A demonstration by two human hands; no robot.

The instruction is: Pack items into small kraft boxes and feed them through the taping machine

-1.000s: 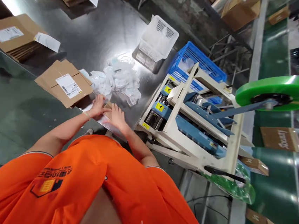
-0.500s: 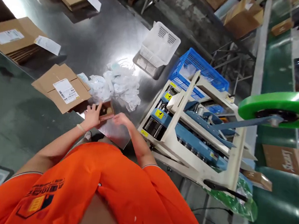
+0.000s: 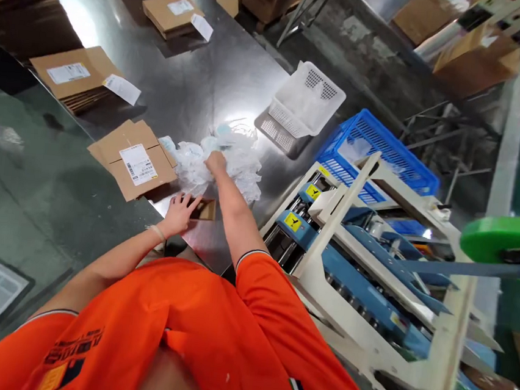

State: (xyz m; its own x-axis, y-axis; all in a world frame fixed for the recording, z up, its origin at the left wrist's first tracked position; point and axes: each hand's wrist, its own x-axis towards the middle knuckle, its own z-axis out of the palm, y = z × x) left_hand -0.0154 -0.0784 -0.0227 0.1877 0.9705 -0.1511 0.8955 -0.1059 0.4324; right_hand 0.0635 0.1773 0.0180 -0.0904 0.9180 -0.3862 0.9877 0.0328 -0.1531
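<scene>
My left hand [image 3: 180,213] rests over the side of a small open cardboard box [image 3: 209,210], fingers hooked across its edge. Part of the box is hidden behind that hand. My right hand [image 3: 216,164] reaches into a heap of clear plastic packets [image 3: 244,172], its fingers curled down and closed on one of them. Some packets show pale blue contents, which I cannot make out. Just left of the heap, flattened cartons [image 3: 162,161] with a white label lie at the steel table's edge.
More labelled carton stacks [image 3: 81,70] lie farther along the steel table [image 3: 192,84]. A white perforated basket [image 3: 313,99] stands beyond the packets. To the right are a blue crate [image 3: 361,143] and a roller machine [image 3: 323,250] with a white frame.
My right hand has left the small box's edge and moved forward onto the plastic packets. My left hand stays at the box. The whole view has shifted with my head.
</scene>
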